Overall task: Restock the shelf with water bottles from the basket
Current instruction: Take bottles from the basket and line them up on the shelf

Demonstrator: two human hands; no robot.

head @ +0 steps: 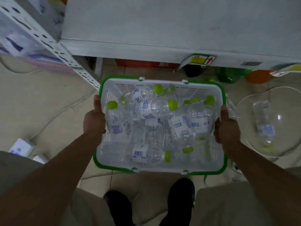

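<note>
The left hand clasps the left side of the basket, thumb laid along its green rim; the right hand clasps the right side the same way. Water bottles lie jumbled inside. The far rim is near the shelf front edge, and the far-left corner is just beside a perforated upright. A clear bowl crowds the right side.
</note>
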